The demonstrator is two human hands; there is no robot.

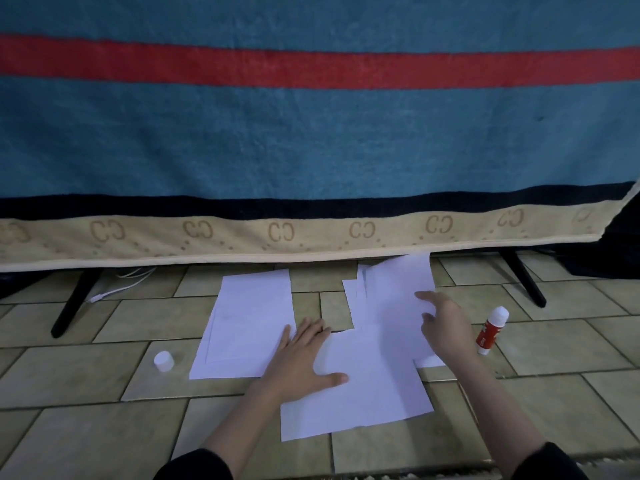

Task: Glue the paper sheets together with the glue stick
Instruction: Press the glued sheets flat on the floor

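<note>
A big blue blanket [311, 140] with a red stripe and a beige patterned hem hangs in front of me, filling most of what I see. Below it lies the tiled floor [86, 427], where black stand legs [74, 299] slant down under the hem and a white cable [114, 289] trails near the left one.

On the tiles the paper sheets are spread in three lots: a left sheet stack [249, 323], a far pile [391, 292] of loosely fanned sheets to the right, and a near sheet [367, 386] lying closest to me, overlapping the far pile's lower edge.

My left hand [304, 358] lies flat, fingers straight and spread, pressing on the near sheet with fingertips reaching the left stack's corner. My right hand [446, 323] rests on the far pile, fingers loosely extended, index pointing left; it holds nothing.

The glue stick [491, 329], red-labelled and uncapped, lies on the floor just right of my right hand. Its white cap [163, 361] stands well apart, left of the left stack.
</note>
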